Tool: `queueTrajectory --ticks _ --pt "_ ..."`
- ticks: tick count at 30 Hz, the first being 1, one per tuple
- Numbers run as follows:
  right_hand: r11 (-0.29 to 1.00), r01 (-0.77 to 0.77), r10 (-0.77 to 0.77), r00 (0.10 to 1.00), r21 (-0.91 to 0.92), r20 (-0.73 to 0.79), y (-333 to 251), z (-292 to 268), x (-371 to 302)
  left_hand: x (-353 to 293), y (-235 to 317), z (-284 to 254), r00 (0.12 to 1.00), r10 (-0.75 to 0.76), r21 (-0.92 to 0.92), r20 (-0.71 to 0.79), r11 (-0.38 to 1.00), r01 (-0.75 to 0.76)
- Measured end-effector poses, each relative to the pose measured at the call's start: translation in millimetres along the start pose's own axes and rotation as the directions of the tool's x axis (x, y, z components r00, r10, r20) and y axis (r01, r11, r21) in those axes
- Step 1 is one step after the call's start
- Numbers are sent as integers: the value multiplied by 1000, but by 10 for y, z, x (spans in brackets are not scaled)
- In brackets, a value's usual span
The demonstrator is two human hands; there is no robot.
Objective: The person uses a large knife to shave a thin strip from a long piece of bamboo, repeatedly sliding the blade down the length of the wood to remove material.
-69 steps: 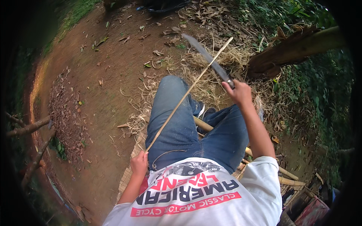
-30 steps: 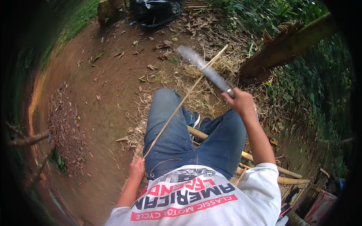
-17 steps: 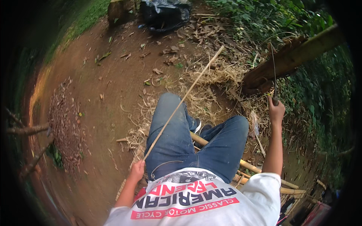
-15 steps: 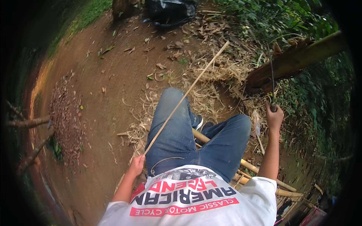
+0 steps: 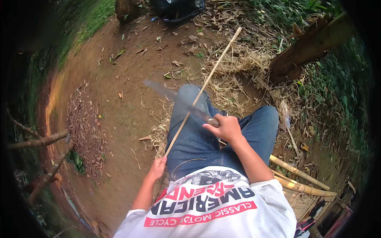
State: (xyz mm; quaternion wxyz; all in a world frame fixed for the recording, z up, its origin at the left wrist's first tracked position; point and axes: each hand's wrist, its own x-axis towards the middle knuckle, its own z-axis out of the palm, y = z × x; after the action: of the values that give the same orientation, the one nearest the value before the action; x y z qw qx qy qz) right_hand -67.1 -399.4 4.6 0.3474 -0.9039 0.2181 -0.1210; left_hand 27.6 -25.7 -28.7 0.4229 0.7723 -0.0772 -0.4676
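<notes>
My left hand (image 5: pixel 158 166) is closed around the lower end of a long, thin bamboo strip (image 5: pixel 210 75), which slants up and away to the right across my left thigh. In my right hand (image 5: pixel 227 129) is the handle of a machete (image 5: pixel 186 104). Its long dark blade points to the far left and crosses the strip above my left knee; the tip is smeared by motion. Whether the blade touches the strip I cannot tell. A thin curled shaving (image 5: pixel 188 162) lies on my lap.
Pale curled shavings (image 5: pixel 242 59) cover the ground beyond my knees. A thick post or trunk (image 5: pixel 293 63) leans at the far right. Bamboo poles (image 5: pixel 301 178) lie to my right. A black plastic bag (image 5: pixel 178 10) sits at the back, and branches (image 5: pixel 43 141) stick out at the left.
My right hand has swung the machete from the far right, blade upright, to the left across the strip. The left hand keeps its hold, and the whole view has shifted slightly.
</notes>
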Motion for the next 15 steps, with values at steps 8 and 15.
queueTrajectory --ticks 8,15 --pt "969 -170 162 985 -179 -56 762 -101 606 -19 -210 -52 998 36 30 -41 999 -35" --pt "932 -354 355 935 -74 -7 673 -318 549 68 7 84 988 144 158 -52 978 -134"
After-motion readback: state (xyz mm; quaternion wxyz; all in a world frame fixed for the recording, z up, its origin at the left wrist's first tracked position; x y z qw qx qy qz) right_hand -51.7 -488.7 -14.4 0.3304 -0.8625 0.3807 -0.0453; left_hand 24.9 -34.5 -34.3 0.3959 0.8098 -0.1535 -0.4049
